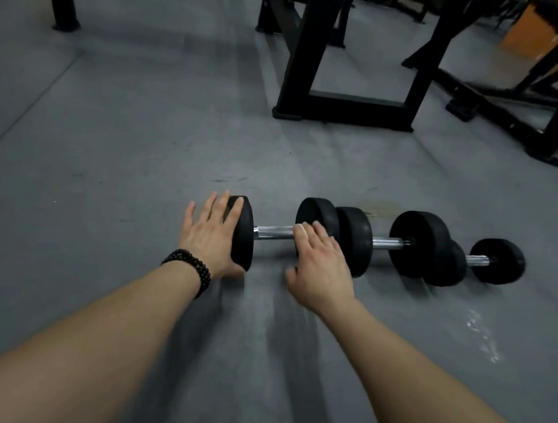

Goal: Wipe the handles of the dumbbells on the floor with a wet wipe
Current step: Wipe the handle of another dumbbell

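We see three dumbbells lying end to end in a row on the grey floor point(138, 162), centre to right of the frame: the near dumbbell point(275, 231) at centre, the middle dumbbell point(388, 242) right of it with their plates touching, and the small dumbbell point(479, 260) at far right, its inner plate tucked against the middle one. Our left hand point(211, 235) lies flat with fingers spread and straight against the outer plate at the left end of the near dumbbell, bracing it, holding nothing. Our right hand point(322, 264) sits over the right end of the near dumbbell's chrome handle point(273, 233), fingers fairly straight and pressed down; a pale sliver at the fingertips may be the wet wipe point(301, 229), but we cannot tell for sure, it is mostly hidden. Risks as we judge them: round plates can roll on the floor if the left hand lifts, so the wipe stroke would slide off the bar; pushing rightward could knock the chain of dumbbells out of line; a wipe bunched under the fingers may touch only the top of the bar and miss the underside; fingers could pinch between handle end and plate. There is a wet sheen point(481, 332) on the floor at lower right, a slip hazard. Black rack frames point(304, 59) stand at the upper centre.
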### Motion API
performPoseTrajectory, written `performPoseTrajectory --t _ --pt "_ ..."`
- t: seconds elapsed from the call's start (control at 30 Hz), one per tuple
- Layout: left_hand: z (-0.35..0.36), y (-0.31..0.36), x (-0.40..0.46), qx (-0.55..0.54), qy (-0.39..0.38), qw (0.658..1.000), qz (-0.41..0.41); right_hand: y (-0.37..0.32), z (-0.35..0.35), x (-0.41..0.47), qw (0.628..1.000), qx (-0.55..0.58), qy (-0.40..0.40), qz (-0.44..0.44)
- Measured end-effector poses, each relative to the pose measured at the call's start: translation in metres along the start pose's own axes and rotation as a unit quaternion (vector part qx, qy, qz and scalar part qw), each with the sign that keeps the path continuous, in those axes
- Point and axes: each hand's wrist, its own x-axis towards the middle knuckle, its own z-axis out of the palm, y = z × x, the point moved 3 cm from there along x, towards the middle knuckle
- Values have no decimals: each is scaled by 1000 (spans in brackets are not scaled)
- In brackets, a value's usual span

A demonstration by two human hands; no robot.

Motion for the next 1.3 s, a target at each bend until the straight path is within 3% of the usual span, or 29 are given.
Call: performPoseTrajectory --t 0.13,0.27,0.4,0.73,0.97,1.3 --pt "-32 -10 -48 -18 28 999 -15 -18 -49 -12 999 -15 -21 20" --pt "-67 -20 -128 -55 12 995 -84 -50 -103 -58 998 -8 -54 37" --pt "-86 -11 -202 -50 0 997 -58 -84 -143 -101 997 -8 -72 12" --pt "-165 -47 -271 31 39 996 -72 -126 -147 -187 999 26 -27 -2" --pt "-249 -67 -398 100 18 995 6 -166 -196 -275 999 22 -19 -39" --pt "-145 -95 -484 85 -54 995 -15 -265 -119 -348 995 42 -20 -91"
